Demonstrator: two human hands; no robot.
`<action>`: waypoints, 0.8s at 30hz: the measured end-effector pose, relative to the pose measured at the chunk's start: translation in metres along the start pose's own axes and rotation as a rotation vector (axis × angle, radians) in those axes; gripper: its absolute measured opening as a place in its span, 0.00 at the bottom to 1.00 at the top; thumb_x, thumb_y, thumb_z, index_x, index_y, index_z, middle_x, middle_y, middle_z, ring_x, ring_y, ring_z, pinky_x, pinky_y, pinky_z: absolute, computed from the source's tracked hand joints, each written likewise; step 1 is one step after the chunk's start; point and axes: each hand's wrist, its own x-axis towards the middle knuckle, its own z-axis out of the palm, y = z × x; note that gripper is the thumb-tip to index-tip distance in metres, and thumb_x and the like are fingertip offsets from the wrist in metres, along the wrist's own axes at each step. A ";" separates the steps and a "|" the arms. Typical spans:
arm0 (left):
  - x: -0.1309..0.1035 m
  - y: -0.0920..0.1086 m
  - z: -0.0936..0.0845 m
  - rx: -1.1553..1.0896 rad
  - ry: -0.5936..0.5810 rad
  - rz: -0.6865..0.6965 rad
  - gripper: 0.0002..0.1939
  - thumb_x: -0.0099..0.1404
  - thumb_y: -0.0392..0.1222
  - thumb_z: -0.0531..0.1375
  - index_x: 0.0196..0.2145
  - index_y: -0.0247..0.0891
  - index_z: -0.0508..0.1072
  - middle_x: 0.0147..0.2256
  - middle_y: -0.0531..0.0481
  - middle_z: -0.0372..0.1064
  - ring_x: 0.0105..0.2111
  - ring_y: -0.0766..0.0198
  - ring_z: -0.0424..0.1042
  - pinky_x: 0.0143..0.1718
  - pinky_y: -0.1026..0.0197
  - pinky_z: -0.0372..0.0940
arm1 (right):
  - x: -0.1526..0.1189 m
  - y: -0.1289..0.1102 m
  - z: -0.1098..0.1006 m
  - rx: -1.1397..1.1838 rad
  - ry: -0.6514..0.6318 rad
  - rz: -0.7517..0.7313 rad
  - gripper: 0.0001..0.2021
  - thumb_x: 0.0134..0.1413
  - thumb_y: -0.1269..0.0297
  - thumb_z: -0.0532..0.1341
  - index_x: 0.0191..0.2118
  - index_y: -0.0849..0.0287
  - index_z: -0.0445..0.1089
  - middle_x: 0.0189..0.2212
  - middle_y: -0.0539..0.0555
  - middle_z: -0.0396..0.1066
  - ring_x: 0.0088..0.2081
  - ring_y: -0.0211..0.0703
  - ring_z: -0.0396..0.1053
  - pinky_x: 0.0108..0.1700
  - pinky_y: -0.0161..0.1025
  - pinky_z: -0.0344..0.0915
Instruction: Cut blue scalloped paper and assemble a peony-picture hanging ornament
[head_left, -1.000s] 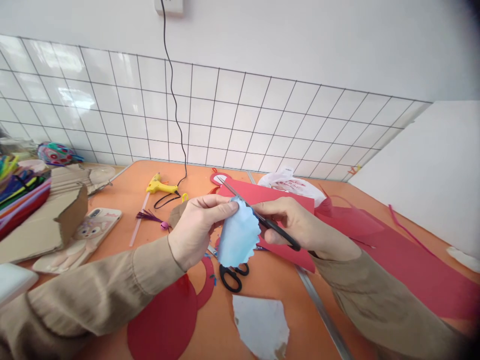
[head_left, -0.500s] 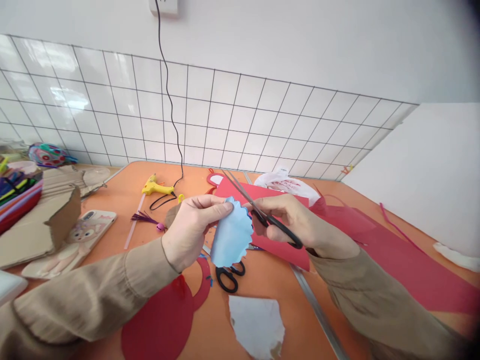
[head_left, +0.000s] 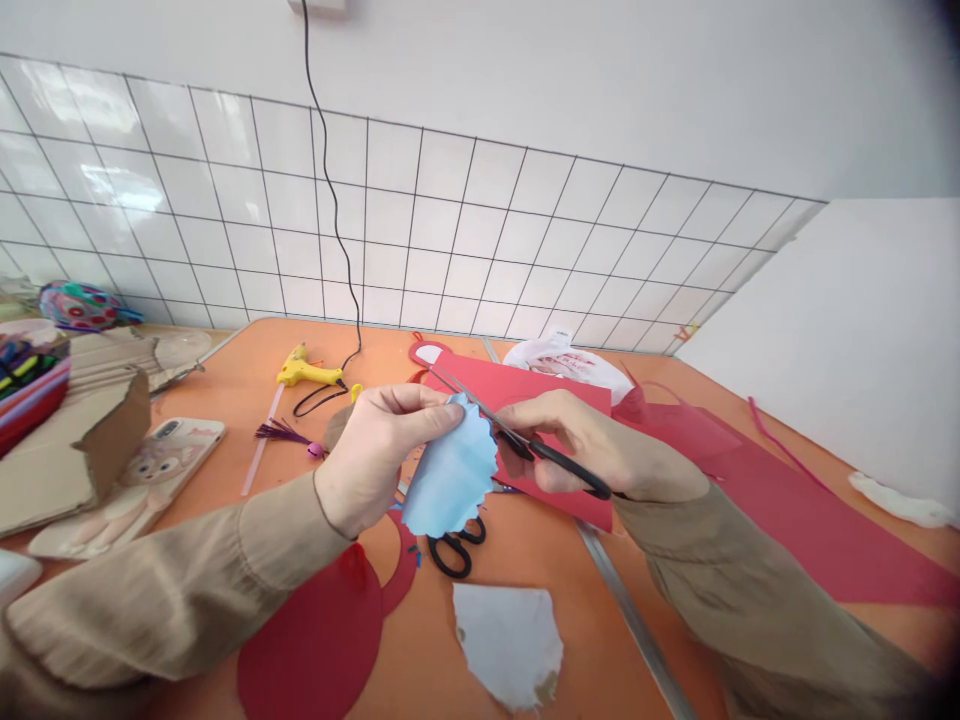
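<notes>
A light blue paper piece [head_left: 451,475] with a scalloped edge is pinched between the thumb and fingers of my left hand [head_left: 386,440]. My right hand [head_left: 585,440] is closed round the black handles of a pair of scissors [head_left: 566,465]. Their blades point up and left, at the upper right edge of the blue paper. A second pair of scissors with black handles [head_left: 451,555] lies on the table just below the blue paper, its blades mostly hidden. Red card [head_left: 577,495] lies behind and under my right hand.
Red card discs [head_left: 311,645] and a pale torn piece [head_left: 510,640] lie near the front of the orange table [head_left: 420,665]. A yellow glue gun [head_left: 307,370], a phone [head_left: 180,450] and cardboard [head_left: 75,440] are on the left. A white plastic bag [head_left: 570,365] sits behind.
The scissor blades have closed somewhat and come nearer to the blue paper's edge. The blue paper has tilted slightly. The whole view has shifted a little.
</notes>
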 end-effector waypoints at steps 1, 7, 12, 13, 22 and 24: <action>0.000 0.000 0.000 0.001 -0.012 0.000 0.07 0.54 0.38 0.69 0.22 0.34 0.79 0.21 0.49 0.75 0.19 0.67 0.71 0.22 0.66 0.66 | 0.000 0.000 0.000 -0.003 0.001 0.005 0.16 0.56 0.52 0.63 0.30 0.61 0.67 0.23 0.49 0.61 0.26 0.35 0.55 0.27 0.33 0.55; 0.000 -0.002 -0.001 -0.035 -0.061 -0.034 0.07 0.54 0.38 0.70 0.22 0.35 0.79 0.22 0.49 0.76 0.21 0.64 0.74 0.22 0.64 0.69 | 0.000 -0.001 -0.001 0.035 0.004 -0.036 0.15 0.52 0.54 0.65 0.28 0.61 0.67 0.22 0.47 0.60 0.25 0.33 0.52 0.26 0.33 0.52; 0.000 -0.002 -0.002 -0.021 -0.111 -0.064 0.08 0.56 0.40 0.69 0.22 0.34 0.79 0.23 0.46 0.77 0.22 0.60 0.75 0.23 0.61 0.70 | -0.005 -0.003 -0.004 0.023 0.002 0.112 0.07 0.48 0.65 0.62 0.33 0.63 0.71 0.21 0.47 0.61 0.24 0.34 0.56 0.25 0.33 0.54; 0.000 -0.002 -0.002 -0.019 -0.119 -0.075 0.09 0.56 0.41 0.69 0.23 0.34 0.79 0.23 0.45 0.77 0.22 0.60 0.75 0.22 0.61 0.70 | -0.005 -0.004 -0.005 0.018 0.005 0.133 0.08 0.46 0.67 0.62 0.34 0.63 0.72 0.20 0.47 0.61 0.24 0.35 0.56 0.25 0.33 0.54; -0.001 -0.002 -0.004 -0.060 -0.141 -0.086 0.05 0.54 0.39 0.70 0.24 0.36 0.80 0.23 0.48 0.77 0.22 0.62 0.75 0.22 0.63 0.69 | -0.007 -0.006 -0.006 0.035 -0.018 0.154 0.06 0.44 0.68 0.64 0.32 0.63 0.74 0.18 0.46 0.60 0.23 0.34 0.56 0.26 0.34 0.54; -0.001 -0.002 -0.004 -0.068 -0.145 -0.094 0.05 0.53 0.38 0.70 0.23 0.36 0.80 0.24 0.47 0.77 0.22 0.62 0.75 0.22 0.63 0.69 | -0.007 -0.003 -0.008 0.013 -0.030 0.127 0.11 0.46 0.61 0.66 0.34 0.63 0.75 0.19 0.46 0.60 0.24 0.35 0.56 0.26 0.34 0.54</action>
